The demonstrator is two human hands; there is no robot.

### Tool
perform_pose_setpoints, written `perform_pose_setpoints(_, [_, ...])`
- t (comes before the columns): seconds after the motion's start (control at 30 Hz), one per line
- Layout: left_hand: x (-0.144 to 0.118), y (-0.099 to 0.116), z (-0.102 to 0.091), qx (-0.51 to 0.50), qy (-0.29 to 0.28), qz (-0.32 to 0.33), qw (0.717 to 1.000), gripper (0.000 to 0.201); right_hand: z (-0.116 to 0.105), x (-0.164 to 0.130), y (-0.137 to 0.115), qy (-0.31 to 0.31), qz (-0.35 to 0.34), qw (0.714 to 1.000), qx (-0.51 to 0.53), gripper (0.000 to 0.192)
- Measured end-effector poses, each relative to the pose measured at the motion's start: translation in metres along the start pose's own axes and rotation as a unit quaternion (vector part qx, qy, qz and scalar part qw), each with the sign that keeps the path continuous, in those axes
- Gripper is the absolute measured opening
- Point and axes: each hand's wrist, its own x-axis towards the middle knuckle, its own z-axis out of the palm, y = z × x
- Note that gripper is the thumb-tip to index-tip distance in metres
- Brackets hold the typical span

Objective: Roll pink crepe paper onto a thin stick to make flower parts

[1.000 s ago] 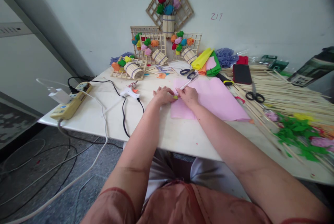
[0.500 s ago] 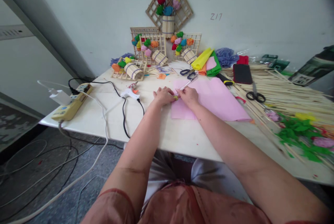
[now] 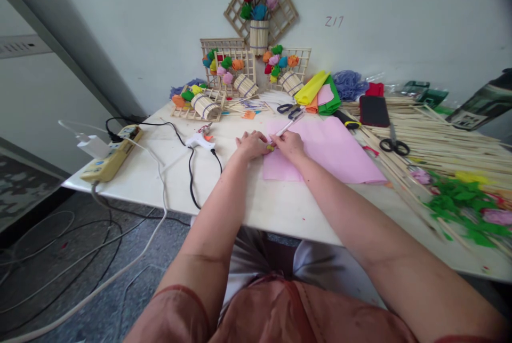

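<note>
Nothing visibly moved: right hand (image 3: 288, 144) pinches slim white pen-like rod (image 3: 285, 127), pink paper sheet (image 3: 332, 151) beneath; left hand (image 3: 254, 145), grip unclear.

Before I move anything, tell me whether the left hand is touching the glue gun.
Apart. The head view shows tabletop between the left hand and the white glue gun.

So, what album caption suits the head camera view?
Right hand holds a pen over a pink sheet, left hand close beside.
</note>
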Motion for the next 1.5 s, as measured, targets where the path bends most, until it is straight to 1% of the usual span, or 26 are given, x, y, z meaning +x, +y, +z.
perform_pose_setpoints(0.27, [-0.009, 0.005, -0.009, -0.002, -0.016, -0.006, 1.000, 0.042, 0.001, 0.002, 0.002, 0.008, -0.008, 0.999, 0.031, 0.034])
perform_pose_setpoints(0.4, [-0.011, 0.007, -0.011, -0.009, -0.021, -0.017, 1.000, 0.042, 0.003, 0.004, 0.005, 0.018, -0.028, 0.997, 0.071, 0.026])
perform_pose_setpoints(0.53, [-0.010, 0.005, -0.009, -0.010, -0.012, -0.005, 1.000, 0.041, 0.007, 0.007, 0.009, -0.022, -0.076, 0.989, 0.124, 0.018])
perform_pose_setpoints(0.7, [-0.005, 0.002, -0.005, -0.007, -0.006, -0.001, 1.000, 0.040, 0.011, 0.011, 0.012, -0.069, -0.111, 0.984, 0.123, 0.018])
perform_pose_setpoints(0.77, [-0.005, 0.002, -0.005, -0.004, -0.007, -0.005, 1.000, 0.042, 0.011, 0.011, 0.011, -0.075, -0.110, 0.985, 0.111, 0.018])
perform_pose_setpoints(0.87, [-0.008, 0.004, -0.007, 0.005, -0.011, -0.005, 1.000, 0.046, 0.008, 0.008, 0.007, -0.082, -0.094, 0.990, 0.066, 0.022])
perform_pose_setpoints(1.0, [-0.013, 0.006, -0.011, 0.017, -0.021, -0.004, 1.000, 0.049, 0.002, 0.003, 0.000, -0.085, -0.092, 0.992, 0.016, 0.027])
perform_pose_setpoints(1.23, [-0.018, 0.007, -0.016, 0.025, -0.030, 0.006, 0.999, 0.047, 0.000, 0.001, -0.003, -0.088, -0.085, 0.992, -0.030, 0.030])
perform_pose_setpoints(1.5, [-0.024, 0.010, -0.020, 0.029, -0.031, 0.009, 0.999, 0.045, -0.001, -0.001, -0.007, -0.085, -0.088, 0.991, -0.058, 0.030])
